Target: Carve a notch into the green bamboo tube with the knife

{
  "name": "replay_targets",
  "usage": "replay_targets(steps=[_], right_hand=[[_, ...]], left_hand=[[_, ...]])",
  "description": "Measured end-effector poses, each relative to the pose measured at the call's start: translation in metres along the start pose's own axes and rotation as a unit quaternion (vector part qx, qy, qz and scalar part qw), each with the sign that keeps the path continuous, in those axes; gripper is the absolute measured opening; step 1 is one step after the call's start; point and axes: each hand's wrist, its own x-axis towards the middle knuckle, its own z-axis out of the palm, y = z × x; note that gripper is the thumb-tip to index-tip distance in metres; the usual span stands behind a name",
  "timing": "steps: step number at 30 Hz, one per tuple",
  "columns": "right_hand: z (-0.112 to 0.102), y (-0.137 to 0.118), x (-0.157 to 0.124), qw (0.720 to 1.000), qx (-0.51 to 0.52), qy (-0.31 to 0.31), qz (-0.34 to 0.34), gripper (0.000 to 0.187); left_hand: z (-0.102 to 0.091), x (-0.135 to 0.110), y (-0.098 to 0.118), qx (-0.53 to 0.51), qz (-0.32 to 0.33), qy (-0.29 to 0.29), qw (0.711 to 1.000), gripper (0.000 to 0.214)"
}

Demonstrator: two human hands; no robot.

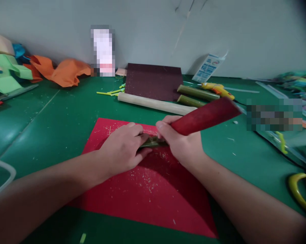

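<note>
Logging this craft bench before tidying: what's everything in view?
green mat: one, green, covers table
red sheet: one, red, under both hands
green stick: one, olive, between the hands
dark red strip: one, dark red, right hand
wooden rod: one, pale, behind the sheet
green tubes: two, olive, behind rod
maroon sheet: one, maroon, near wall
glue gun: one, yellow, behind tubes
orange paper: one, orange, far left
scissors: one, yellow handles, lower right
left hand: one, grips stick
right hand: one, holds strip

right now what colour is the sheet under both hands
Red: the sheet is flecked with pale shavings, clearest in the head view.
</note>
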Motion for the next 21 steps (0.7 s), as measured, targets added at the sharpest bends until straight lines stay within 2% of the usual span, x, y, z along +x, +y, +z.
replay_targets(steps=[3,5,14,21], right_hand=[[-0.0020,0.0002,0.0042,0.995,0.053,0.069,0.049,0.031],[-0.0022,0.0004,0.0073,0.991,0.077,0.078,0.071,0.031],[-0.0014,-0.0042,0.0100,0.990,0.065,0.016,0.122,0.030],[-0.0007,-0.0025,0.0097,0.992,0.047,0.012,0.120,0.030]], left_hand=[[0.0002,-0.0002,-0.0003,-0.001,0.013,0.025,1.000,0.026],[0.0012,-0.0005,-0.0005,-0.005,0.017,0.037,0.999,0.022],[0.0014,-0.0001,-0.0007,0.007,0.022,0.038,0.999,0.014],[0.0011,0.0005,-0.0006,0.001,0.012,0.030,0.999,0.020]])
